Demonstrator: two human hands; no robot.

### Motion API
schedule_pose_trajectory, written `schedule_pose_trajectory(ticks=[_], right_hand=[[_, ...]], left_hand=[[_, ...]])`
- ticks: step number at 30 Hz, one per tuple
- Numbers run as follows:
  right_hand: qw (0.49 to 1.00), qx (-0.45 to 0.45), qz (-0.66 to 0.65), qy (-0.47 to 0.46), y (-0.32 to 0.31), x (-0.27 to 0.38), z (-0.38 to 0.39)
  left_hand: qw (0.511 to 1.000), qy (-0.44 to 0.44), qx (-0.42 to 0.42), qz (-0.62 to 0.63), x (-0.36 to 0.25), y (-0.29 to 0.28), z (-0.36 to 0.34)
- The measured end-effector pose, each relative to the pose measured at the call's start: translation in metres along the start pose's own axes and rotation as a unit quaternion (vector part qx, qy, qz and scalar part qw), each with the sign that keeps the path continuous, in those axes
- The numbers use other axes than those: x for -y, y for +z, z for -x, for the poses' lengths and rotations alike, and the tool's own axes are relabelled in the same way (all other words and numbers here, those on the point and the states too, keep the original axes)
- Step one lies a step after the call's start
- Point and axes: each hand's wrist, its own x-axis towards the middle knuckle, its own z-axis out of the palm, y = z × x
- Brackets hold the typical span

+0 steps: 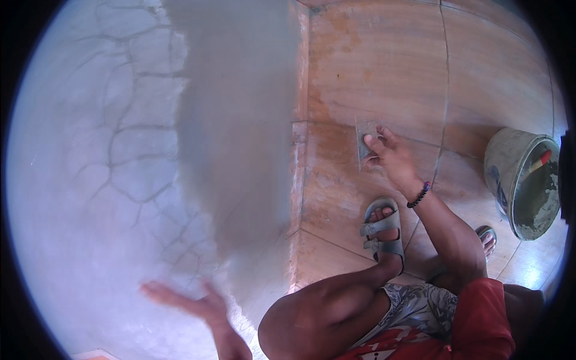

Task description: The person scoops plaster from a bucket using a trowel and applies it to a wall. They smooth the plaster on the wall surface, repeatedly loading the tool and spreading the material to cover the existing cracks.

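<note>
So here's where I'm at: my right hand (390, 157) is down on the orange-brown tiled floor (384, 66), holding a small flat rectangular grey trowel blade smeared with plaster (364, 143), while my left hand (198, 306) hangs in front of the pale grey plastered wall (90, 150). The blade lies flat on the floor just past my right fingers (377, 144), which curl over its near edge and pinch it; the thumb side is hidden, so I can't tell how firm that pinch is. Left fingers are spread wide, holding nothing, and it's too blurred to say whether they touch the wall. The darker, wet-looking grey band of fresh plaster (240, 120) runs down the wall next to the corner, and the cracked, paler part sits to its left. If I'm judging it right, the trick is to get the blade up off the floor cleanly, with the fingers well over the back of it so it doesn't tip and drop its load, then keep it at a shallow angle when it meets the wall. The round grey bucket with plaster inside and a red-handled tool (522, 180) sits well apart to the right, past my grey strapped sandal (384, 231), so any reload is a long reach across my knee.
</note>
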Motion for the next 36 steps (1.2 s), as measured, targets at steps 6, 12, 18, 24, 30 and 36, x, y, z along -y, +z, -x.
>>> schedule_pose_trajectory(ticks=[6, 12, 18, 24, 30, 36], right_hand=[[0.988, 0.042, -0.151, -0.002, 0.028, -0.016, -0.032], [0.942, 0.112, -0.316, -0.019, 0.046, 0.035, -0.099], [0.908, 0.139, -0.391, -0.062, 0.051, 0.069, -0.125], [0.909, 0.135, -0.394, -0.031, 0.038, 0.041, -0.097], [0.922, 0.176, -0.344, -0.012, 0.016, 0.000, -0.052], [0.933, 0.078, -0.352, 0.005, -0.021, 0.010, -0.009]], left_hand=[[0.949, -0.053, -0.097, -0.295, 0.102, -0.037, -0.034], [0.906, -0.002, -0.142, -0.399, 0.112, -0.007, -0.037], [0.921, -0.017, -0.087, -0.379, 0.110, -0.001, -0.027], [0.905, 0.024, -0.166, -0.390, 0.109, -0.003, -0.039], [0.908, 0.001, -0.158, -0.388, 0.120, -0.012, -0.034], [0.961, -0.003, -0.205, -0.186, 0.102, -0.011, -0.035]])
